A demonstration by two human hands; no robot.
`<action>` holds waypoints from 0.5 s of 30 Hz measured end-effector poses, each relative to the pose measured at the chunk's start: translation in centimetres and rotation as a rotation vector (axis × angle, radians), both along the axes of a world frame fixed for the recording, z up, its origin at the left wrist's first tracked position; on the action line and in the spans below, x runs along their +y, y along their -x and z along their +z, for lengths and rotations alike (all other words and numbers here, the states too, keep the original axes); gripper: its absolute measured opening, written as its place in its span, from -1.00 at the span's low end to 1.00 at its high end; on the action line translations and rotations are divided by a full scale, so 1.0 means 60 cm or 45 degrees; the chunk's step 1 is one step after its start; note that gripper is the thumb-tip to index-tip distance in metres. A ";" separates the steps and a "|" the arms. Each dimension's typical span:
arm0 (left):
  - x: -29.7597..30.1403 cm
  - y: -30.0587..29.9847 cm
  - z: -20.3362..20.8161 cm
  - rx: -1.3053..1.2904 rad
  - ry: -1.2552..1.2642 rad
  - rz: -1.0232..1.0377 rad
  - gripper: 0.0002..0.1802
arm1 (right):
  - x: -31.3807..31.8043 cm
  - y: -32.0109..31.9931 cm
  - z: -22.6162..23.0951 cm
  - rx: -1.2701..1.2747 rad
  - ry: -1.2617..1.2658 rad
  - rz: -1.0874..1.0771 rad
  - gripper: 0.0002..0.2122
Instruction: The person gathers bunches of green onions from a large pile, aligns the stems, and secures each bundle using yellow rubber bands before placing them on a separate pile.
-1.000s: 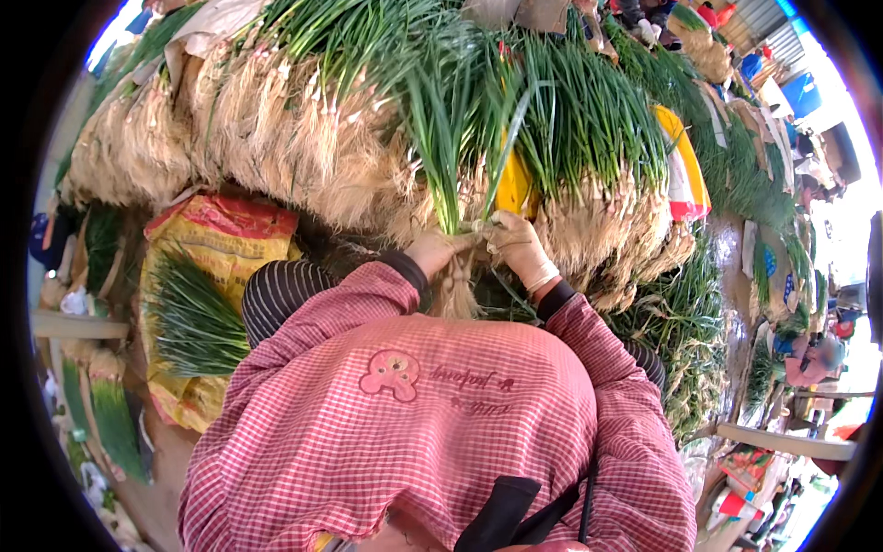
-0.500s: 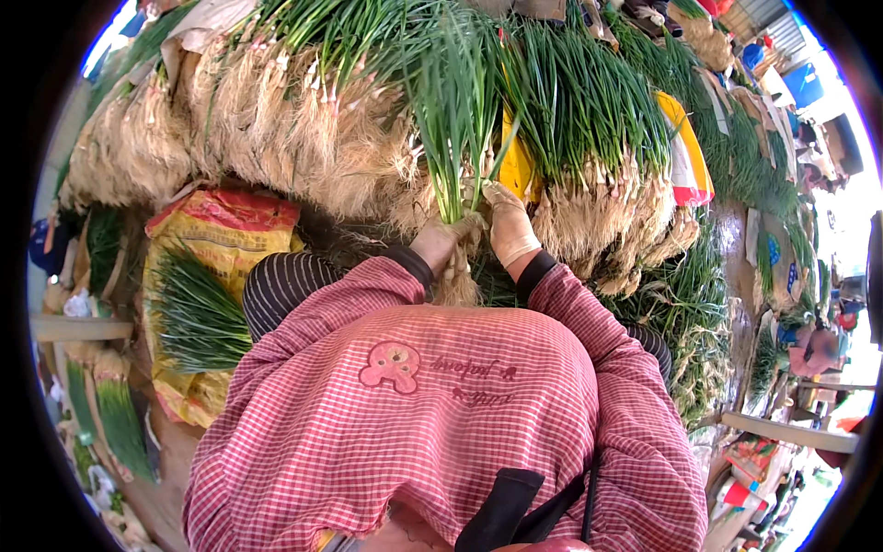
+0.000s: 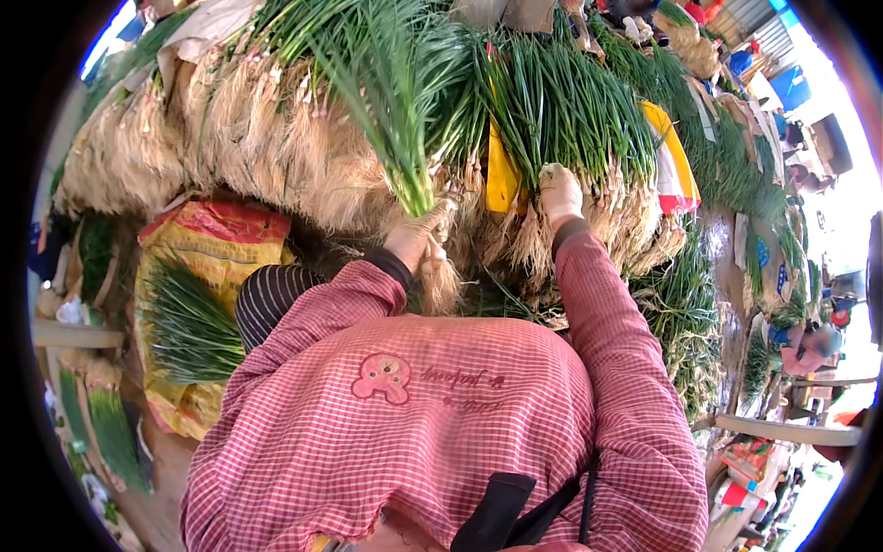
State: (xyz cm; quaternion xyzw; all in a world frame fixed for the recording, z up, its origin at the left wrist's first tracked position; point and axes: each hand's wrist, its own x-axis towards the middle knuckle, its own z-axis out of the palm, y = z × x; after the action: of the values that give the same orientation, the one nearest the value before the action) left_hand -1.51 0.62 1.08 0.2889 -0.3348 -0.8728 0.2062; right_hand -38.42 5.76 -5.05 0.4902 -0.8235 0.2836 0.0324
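Observation:
My left hand, in a pale glove, is closed around a bunch of green onions near the base of the stems. The long leaves fan up and to the left, and the pale roots hang below the fist. My right hand, also gloved, is at the stems of the right-hand pile of green onions. Its fingers are curled in, and whatever they grip there is hidden. That pile lies with its leaves away from me and its roots toward me.
More green onions with bushy tan roots line the far left. A yellow and red sack at left bears a bundle of leaves. Loose greens lie right of my knee. People and further piles are at the right edge.
My right hand has left the bunch and moved right to the right-hand pile. My left hand has shifted slightly left with the bunch, whose leaves now lean left.

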 end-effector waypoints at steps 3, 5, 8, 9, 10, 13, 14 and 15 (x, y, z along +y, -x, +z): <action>0.006 -0.027 0.010 -0.335 -0.005 0.195 -0.78 | -0.063 -0.093 0.070 -0.436 -0.660 -0.168 -0.69; 0.003 -0.022 -0.005 0.100 -0.220 0.133 -0.81 | -0.083 -0.091 0.091 -0.469 -0.741 -0.197 -0.75; -0.004 -0.035 0.016 0.136 -0.248 0.028 -0.62 | -0.090 -0.108 0.162 -1.002 -0.543 -0.326 -0.82; -0.001 -0.039 0.023 0.097 -0.216 0.012 -0.62 | -0.087 -0.122 0.197 -1.221 -0.471 -0.386 -0.83; -0.002 -0.024 0.021 0.142 -0.065 0.048 -0.63 | -0.052 -0.097 0.179 -1.615 0.086 0.163 -0.85; 0.003 -0.027 0.039 0.016 0.040 -0.051 -0.62 | -0.022 -0.127 0.181 -1.157 -0.344 0.113 -0.84; 0.008 -0.032 0.055 -0.052 0.047 -0.064 -0.59 | -0.010 -0.179 0.207 -1.090 -0.339 0.117 -0.83; 0.014 -0.030 0.075 -0.113 0.061 -0.098 -0.56 | -0.004 -0.183 0.188 -1.458 -0.224 0.122 -0.84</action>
State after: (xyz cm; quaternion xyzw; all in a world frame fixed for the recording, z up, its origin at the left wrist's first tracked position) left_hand 0.27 1.46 5.56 0.3093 -0.3755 -0.8581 0.1644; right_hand -27.42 5.54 6.22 0.2962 -0.7071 0.4353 -0.4720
